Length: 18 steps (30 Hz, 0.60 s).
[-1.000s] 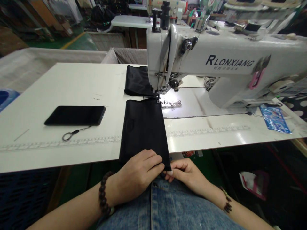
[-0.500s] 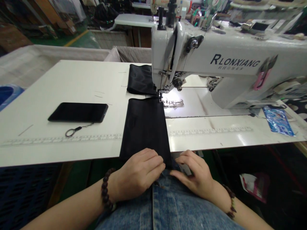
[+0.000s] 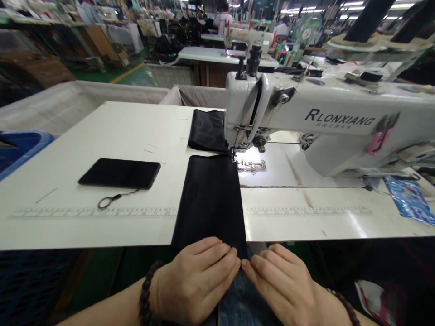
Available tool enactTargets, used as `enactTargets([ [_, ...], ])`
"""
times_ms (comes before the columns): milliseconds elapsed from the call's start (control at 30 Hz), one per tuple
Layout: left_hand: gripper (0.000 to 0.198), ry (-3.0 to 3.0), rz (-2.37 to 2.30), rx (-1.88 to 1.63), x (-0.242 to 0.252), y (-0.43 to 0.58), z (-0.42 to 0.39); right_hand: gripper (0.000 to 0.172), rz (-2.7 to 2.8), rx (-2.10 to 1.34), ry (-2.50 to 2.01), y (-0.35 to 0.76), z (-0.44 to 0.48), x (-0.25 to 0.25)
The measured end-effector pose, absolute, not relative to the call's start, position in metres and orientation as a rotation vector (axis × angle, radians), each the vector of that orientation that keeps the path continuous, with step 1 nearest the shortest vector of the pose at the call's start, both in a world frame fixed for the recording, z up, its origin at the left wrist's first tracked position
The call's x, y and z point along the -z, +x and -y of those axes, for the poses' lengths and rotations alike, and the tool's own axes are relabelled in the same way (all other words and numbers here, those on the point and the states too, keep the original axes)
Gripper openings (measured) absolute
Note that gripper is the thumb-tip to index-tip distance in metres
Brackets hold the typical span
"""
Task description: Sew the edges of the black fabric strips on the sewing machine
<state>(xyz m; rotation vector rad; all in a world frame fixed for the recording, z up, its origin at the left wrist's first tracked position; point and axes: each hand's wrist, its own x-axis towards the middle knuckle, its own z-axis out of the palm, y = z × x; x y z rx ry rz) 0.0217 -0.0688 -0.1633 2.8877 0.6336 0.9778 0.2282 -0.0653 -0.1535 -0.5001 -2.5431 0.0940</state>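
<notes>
- left bare hand (image 3: 199, 278): fingers curled, clamped on near end of flat, smooth black fabric panel (image 3: 214, 199);
- right bare hand (image 3: 282, 280): fingertips bunched at panel's near right corner, just beside left fingertips; cannot tell if gripping;
- panel: on smooth white tabletop (image 3: 136, 131), near end past front edge; far right corner at small metal presser foot (image 3: 233, 158) of white metal sewing machine (image 3: 329, 108);
- black rectangular phone (image 3: 119, 173): left of panel, apart
</notes>
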Motion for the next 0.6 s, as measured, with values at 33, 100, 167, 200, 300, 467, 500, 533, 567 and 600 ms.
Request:
enactTargets([
  [33,0.027,2.885,-0.626,-0.98,0.165,0.022,0.067,0.03,2.55,-0.1,-0.51,0.228,0.064,0.155],
  [100,0.025,2.875,-0.624,-0.965,0.168,0.022,0.063,0.028,2.56,-0.122,-0.539,0.227,0.061,0.161],
  [167,0.025,2.877,-0.64,-0.923,0.17,0.023,0.057,0.026,2.564,-0.163,-0.573,0.226,0.057,0.168],
  [200,0.026,2.885,-0.654,-0.895,0.171,0.023,0.053,0.025,2.567,-0.184,-0.593,0.226,0.055,0.172],
  [300,0.031,2.907,-0.695,-0.797,0.172,0.024,0.041,0.025,2.56,-0.222,-0.666,0.222,0.044,0.181],
  [467,0.031,2.899,-0.718,-0.604,0.175,0.023,0.019,0.031,2.524,-0.288,-0.823,0.215,0.017,0.184],
  [500,0.03,2.896,-0.714,-0.57,0.176,0.023,0.014,0.034,2.532,-0.318,-0.854,0.214,0.011,0.183],
  [533,0.029,2.894,-0.71,-0.536,0.176,0.022,0.009,0.035,2.545,-0.346,-0.877,0.213,0.004,0.182],
  [567,0.028,2.895,-0.703,-0.51,0.177,0.021,0.004,0.034,2.563,-0.372,-0.893,0.212,-0.002,0.181],
  [600,0.027,2.896,-0.7,-0.485,0.177,0.021,-0.001,0.032,2.587,-0.394,-0.906,0.212,-0.008,0.18],
])
